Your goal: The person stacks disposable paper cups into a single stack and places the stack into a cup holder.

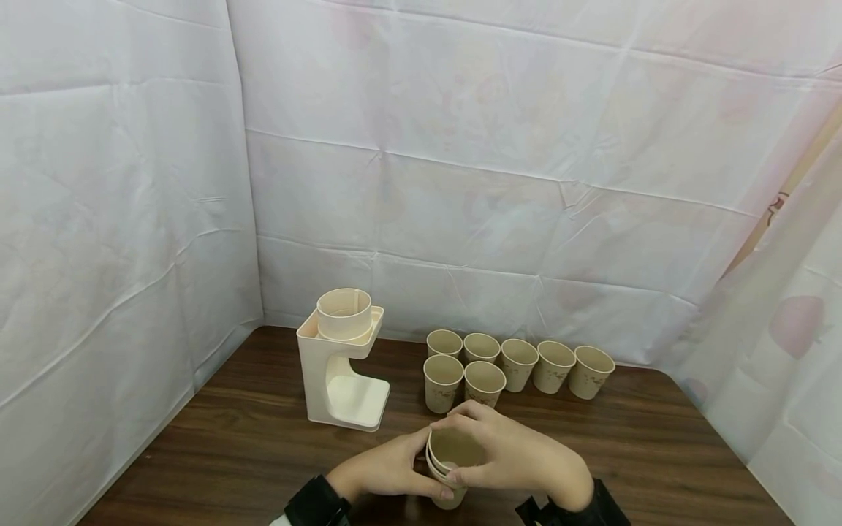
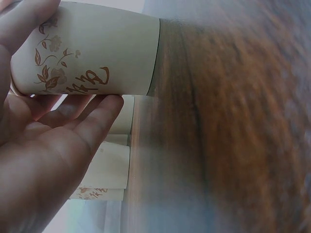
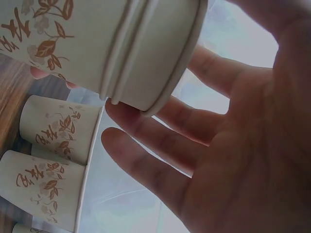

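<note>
Grips nested paper cups (image 1: 456, 449) at near centre with left hand (image 1: 393, 464) around the wall and right hand (image 1: 509, 449) around the rims. Shows brown script (image 2: 90, 81), not securely legible, beside floral print (image 2: 55, 43). Includes seven similar cups (image 1: 442, 393), far right.

The wooden table (image 1: 224, 453) (dark-grained) bears a cream stand (image 1: 317, 383), seven paper cups (image 1: 518, 371) and one cup stack (image 1: 455, 448).
</note>
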`<state>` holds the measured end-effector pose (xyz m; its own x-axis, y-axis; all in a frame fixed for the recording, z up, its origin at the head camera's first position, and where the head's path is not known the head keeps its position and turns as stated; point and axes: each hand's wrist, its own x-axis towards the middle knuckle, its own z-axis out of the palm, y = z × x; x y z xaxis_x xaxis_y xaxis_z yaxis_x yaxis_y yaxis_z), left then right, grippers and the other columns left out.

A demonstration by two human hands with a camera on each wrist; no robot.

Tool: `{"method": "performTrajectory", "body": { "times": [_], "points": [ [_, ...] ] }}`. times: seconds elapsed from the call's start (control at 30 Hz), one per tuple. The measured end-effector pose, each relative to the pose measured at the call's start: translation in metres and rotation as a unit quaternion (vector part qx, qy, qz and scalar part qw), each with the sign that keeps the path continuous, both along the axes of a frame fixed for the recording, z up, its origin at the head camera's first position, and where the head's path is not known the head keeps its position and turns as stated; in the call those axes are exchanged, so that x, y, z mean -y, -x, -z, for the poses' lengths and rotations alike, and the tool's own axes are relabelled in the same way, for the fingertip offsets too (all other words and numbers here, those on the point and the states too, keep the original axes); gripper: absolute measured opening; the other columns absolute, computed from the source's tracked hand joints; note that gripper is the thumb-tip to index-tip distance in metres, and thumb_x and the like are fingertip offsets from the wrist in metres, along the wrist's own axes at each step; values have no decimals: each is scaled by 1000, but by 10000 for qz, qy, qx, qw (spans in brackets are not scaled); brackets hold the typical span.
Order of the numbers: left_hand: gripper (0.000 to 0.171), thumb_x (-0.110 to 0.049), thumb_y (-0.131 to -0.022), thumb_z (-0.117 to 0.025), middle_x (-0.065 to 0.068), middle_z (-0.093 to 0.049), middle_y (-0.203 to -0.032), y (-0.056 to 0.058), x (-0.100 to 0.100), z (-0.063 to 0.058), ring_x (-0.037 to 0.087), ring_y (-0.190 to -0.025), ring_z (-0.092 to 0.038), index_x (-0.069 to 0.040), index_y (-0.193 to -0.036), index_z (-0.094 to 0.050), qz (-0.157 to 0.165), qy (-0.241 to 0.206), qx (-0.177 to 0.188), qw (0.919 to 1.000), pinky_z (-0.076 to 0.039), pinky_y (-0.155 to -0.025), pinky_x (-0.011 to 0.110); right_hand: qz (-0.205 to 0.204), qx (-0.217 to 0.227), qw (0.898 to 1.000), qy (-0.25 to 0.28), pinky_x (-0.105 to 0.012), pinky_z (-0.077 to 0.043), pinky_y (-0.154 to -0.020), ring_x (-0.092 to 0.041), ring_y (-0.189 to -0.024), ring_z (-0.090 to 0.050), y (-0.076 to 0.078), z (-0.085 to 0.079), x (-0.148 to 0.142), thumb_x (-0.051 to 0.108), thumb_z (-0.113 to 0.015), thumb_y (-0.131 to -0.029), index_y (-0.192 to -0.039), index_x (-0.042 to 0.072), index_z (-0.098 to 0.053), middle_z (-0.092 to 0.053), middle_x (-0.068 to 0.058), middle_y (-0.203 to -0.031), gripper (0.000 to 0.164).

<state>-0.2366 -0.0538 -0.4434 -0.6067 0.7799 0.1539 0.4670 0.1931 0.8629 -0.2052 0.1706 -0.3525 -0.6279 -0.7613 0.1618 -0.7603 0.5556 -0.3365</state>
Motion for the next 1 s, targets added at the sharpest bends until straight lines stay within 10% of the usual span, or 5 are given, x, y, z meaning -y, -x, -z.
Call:
{"method": "performTrajectory", "body": {
  "times": [1.0],
  "points": [
    [73,-34,-83,-69,-1,-55,-128,-1,0,-1,16,-112,-52,-30,-142,-27,230,-210,395,9987,-46,-92,26,-118,28,9999,-43,-36,-49,-86,-9,-102,-51,2,5,3,52,-66,-80,-127,25,-51,-50,5,-115,56]
  ]
}}
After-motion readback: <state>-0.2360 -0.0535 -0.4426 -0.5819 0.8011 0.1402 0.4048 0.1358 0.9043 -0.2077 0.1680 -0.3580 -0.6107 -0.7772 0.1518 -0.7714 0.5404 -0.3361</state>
